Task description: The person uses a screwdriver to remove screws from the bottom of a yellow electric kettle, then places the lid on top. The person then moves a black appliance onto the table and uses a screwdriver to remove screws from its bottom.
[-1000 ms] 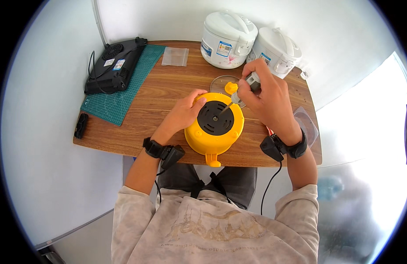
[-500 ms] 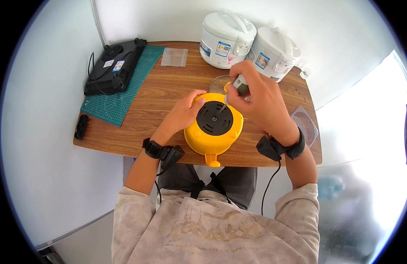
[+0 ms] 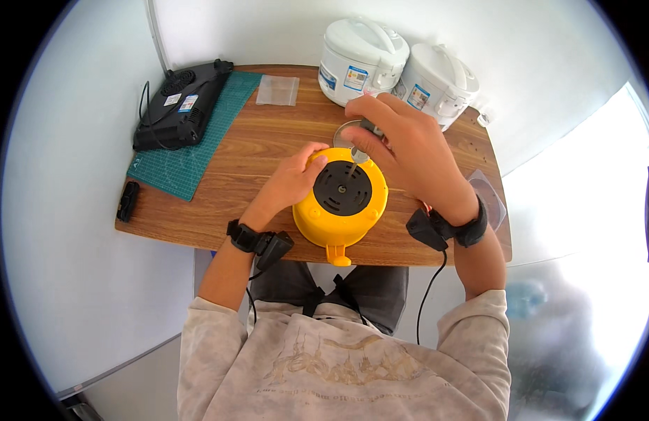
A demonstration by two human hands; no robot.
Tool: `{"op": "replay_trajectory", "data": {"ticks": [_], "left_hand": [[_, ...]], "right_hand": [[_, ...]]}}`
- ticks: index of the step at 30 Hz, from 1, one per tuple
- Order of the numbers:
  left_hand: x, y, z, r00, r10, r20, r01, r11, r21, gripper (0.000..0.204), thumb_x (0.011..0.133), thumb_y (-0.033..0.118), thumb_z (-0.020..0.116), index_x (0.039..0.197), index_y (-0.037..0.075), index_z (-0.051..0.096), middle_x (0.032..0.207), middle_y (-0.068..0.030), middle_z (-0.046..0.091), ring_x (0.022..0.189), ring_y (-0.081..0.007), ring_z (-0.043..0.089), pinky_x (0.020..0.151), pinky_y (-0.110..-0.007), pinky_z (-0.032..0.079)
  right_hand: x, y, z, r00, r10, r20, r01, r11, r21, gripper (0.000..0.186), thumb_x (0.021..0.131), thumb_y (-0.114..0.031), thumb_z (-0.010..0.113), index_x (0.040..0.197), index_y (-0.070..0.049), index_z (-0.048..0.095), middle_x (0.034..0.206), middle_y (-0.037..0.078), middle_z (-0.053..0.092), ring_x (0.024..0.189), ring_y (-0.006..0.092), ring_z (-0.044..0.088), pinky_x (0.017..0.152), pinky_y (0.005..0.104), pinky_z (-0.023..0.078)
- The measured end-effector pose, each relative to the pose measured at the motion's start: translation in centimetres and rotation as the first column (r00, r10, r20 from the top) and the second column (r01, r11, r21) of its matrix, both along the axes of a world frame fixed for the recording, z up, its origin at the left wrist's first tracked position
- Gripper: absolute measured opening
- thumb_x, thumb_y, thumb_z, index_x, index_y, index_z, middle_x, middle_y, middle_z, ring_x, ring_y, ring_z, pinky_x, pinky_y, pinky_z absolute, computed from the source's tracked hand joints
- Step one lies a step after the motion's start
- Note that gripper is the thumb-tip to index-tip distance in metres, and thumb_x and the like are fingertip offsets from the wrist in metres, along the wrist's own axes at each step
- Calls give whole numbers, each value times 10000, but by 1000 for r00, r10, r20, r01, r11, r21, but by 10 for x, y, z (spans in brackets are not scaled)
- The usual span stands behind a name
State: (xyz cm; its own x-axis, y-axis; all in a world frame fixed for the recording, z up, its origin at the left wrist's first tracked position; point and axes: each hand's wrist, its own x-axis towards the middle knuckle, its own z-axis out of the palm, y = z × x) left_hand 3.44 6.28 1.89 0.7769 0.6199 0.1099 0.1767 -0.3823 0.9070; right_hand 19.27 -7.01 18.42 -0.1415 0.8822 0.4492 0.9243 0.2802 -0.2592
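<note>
Grey plastic and thin metal of a slender screwdriver show beneath the right hand, whose fingers curl closed round its handle, the shaft slanting down over the slotted round black disc that tops a round yellow plastic housing. Gripping that housing's left side, thumb above and fingers partly hidden, the left hand holds a shell that looks light, stiff and rather slick, better gripped round its broad wall than by the slim hooked tab. The housing sits near the front edge of the brown wooden table, a clear round lid just beyond.
</note>
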Motion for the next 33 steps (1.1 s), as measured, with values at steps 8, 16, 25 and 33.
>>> {"op": "replay_trajectory", "data": {"ticks": [8,16,25,33], "left_hand": [[0,2,-4,1000,-1,-3,1,1000,-11,412,1065,343,465,1356,61,543,1222,-233,671,1134,-382,649,964,-419,500],[-2,0,2,999,4,-36,-4,1000,-5,418,1066,343,464,1361,57,539,1221,-231,672,1128,-374,653,959,-415,504],[0,0,4,997,-9,-72,5,999,-54,374,1074,298,469,1354,57,531,1247,-187,658,1158,-313,636,993,-370,480],[1,2,-3,1000,-5,18,5,1000,17,401,1057,315,480,1337,37,549,1212,-236,675,1124,-377,654,961,-411,501]], "right_hand": [[-4,-2,1,975,117,-191,-116,993,13,341,923,-187,719,1218,-82,584,1027,128,689,762,265,678,684,332,548],[-7,-11,16,993,-76,89,81,995,-56,255,929,-185,681,1106,-42,564,860,148,652,692,326,632,625,397,506],[0,-6,5,999,15,-47,-15,1000,-11,250,944,-146,621,1171,-59,563,883,109,702,668,276,679,643,332,535],[2,-3,-5,985,112,-134,-99,990,99,360,940,-216,696,1248,-79,569,1023,120,702,773,270,688,699,335,541]]}}
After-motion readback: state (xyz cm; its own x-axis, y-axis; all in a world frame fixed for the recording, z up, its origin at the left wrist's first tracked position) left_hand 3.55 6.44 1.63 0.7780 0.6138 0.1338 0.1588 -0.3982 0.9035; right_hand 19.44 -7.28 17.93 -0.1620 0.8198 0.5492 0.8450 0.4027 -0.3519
